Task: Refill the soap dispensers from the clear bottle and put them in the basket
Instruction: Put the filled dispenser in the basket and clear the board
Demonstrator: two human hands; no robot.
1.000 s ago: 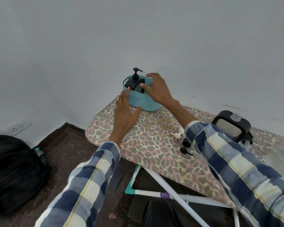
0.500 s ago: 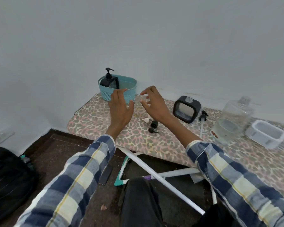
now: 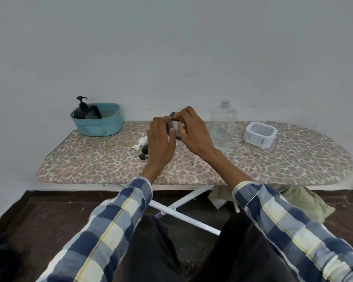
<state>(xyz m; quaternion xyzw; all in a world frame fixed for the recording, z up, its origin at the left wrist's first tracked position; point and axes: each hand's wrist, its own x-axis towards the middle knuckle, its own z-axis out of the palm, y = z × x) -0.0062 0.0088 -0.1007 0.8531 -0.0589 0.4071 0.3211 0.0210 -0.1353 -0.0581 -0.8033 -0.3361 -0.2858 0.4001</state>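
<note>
A black square soap dispenser [image 3: 172, 123] stands at the middle of the ironing board [image 3: 273, 165], mostly hidden by my hands. My left hand [image 3: 161, 141] grips its left side, and my right hand [image 3: 193, 132] pinches its top edge from the right. The clear bottle [image 3: 223, 127] stands uncapped just right of my right hand, with a little liquid at the bottom. A white square dispenser [image 3: 260, 134] sits open further right. The teal basket [image 3: 98, 127] at the back left holds a black pump dispenser [image 3: 83, 110].
Loose pump heads, one white [image 3: 141, 141] and one black [image 3: 144, 154], lie on the board left of my left hand. The wall runs close behind the board. White board legs [image 3: 183, 216] and a green cloth [image 3: 302, 202] are on the floor below.
Both hands left the basket and moved right to the black square dispenser, which they now hold. My view swung right, bringing the bottle and the white dispenser toward the centre.
</note>
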